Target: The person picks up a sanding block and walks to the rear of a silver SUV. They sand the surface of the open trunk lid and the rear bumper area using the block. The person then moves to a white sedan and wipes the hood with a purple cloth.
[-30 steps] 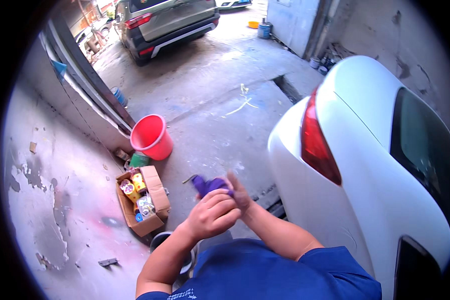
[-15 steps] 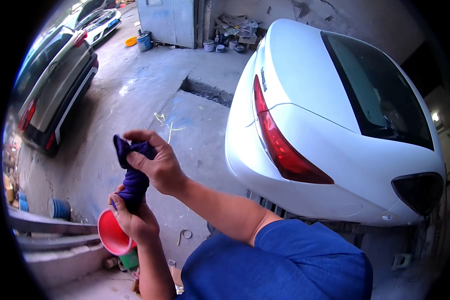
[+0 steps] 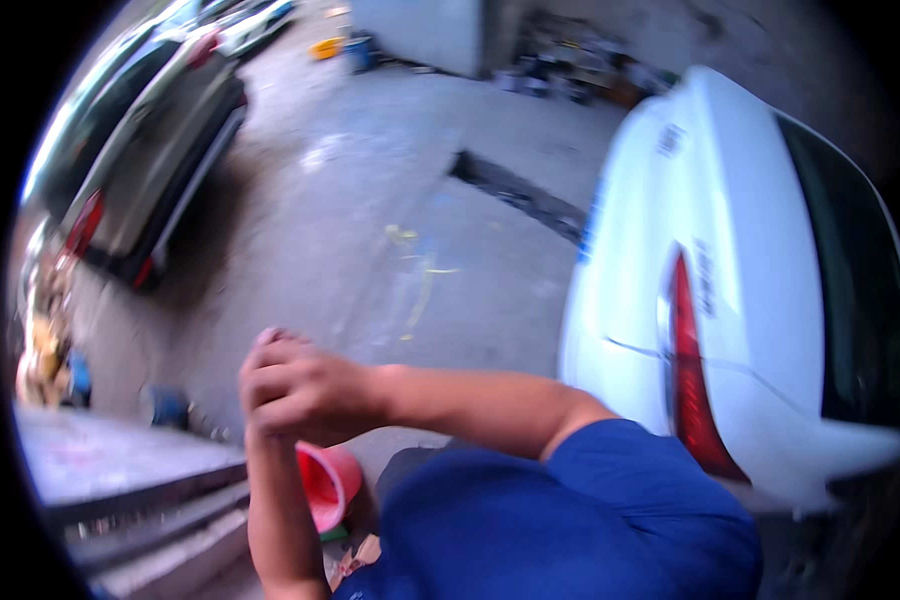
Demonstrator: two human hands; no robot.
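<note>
My two hands are pressed together in front of me, left of my body. My right hand [image 3: 315, 393] is closed, its fingers folded over my left hand [image 3: 273, 440]. Most of the left hand is hidden behind the right one, and motion blurs both. The dark purple cloth that both hands gripped half a second ago is out of sight within them. Below and just right of my left forearm stands a red bucket [image 3: 336, 482], partly covered by that arm.
On the right stands a white car [image 3: 755, 200] with a red tail light [image 3: 692, 380]. A grey-brown car [image 3: 150, 160] is parked at left. A pit [image 3: 520, 195] cuts the concrete floor ahead. Grey steps or ledges [image 3: 135, 460] lie lower left; cans and clutter [image 3: 580, 70] sit far back.
My hands have come together and lowered, the right now over the left, and the twisted cloth has gone from sight. The view has turned, shifting the white car rightward.
</note>
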